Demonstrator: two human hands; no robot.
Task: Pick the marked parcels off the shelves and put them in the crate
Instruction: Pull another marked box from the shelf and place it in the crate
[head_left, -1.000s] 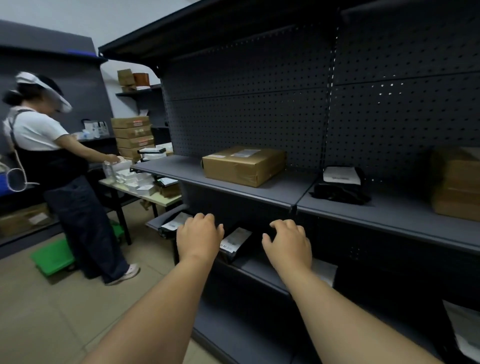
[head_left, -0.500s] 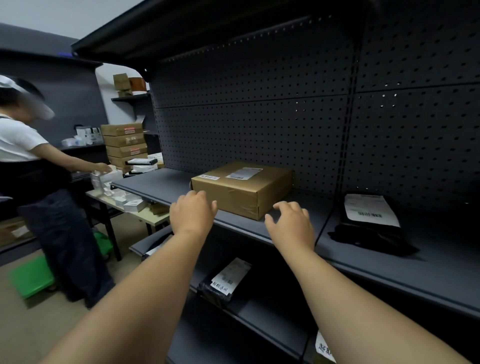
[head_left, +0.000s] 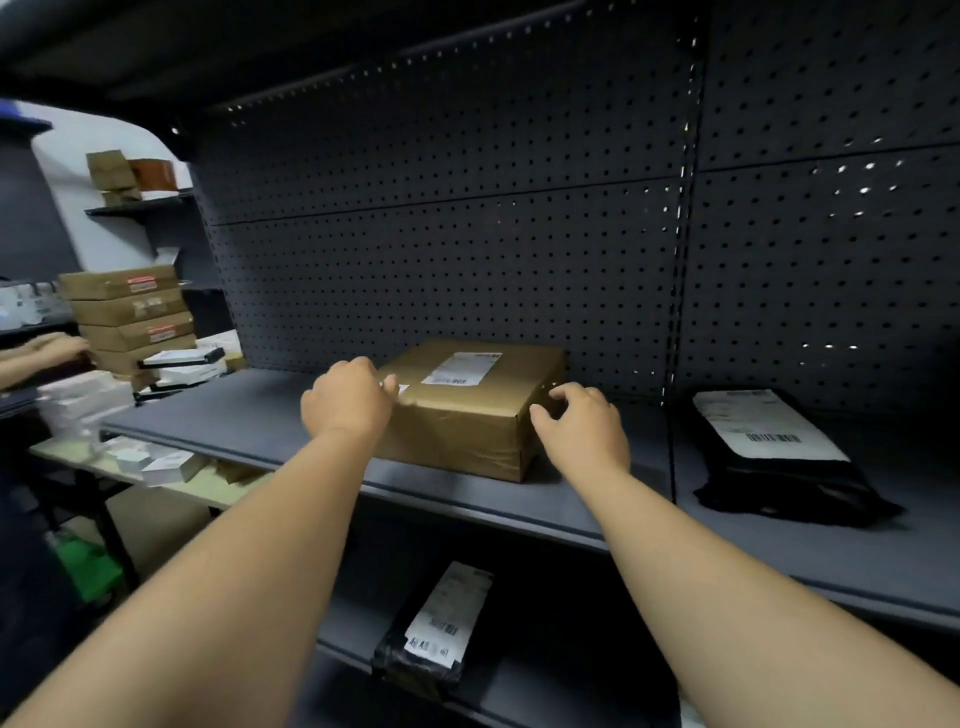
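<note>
the left hand (head_left: 347, 400) rests on the near left corner of the brown box (head_left: 470, 405), fingers curled over its top edge; the right hand (head_left: 582, 427) curls at the box's right corner, perhaps just touching it; the box sits on the grey shelf (head_left: 234, 415); a black mailer bag (head_left: 779, 457) lies well apart to the right; another black parcel (head_left: 436, 623) lies on the shelf below.
</note>
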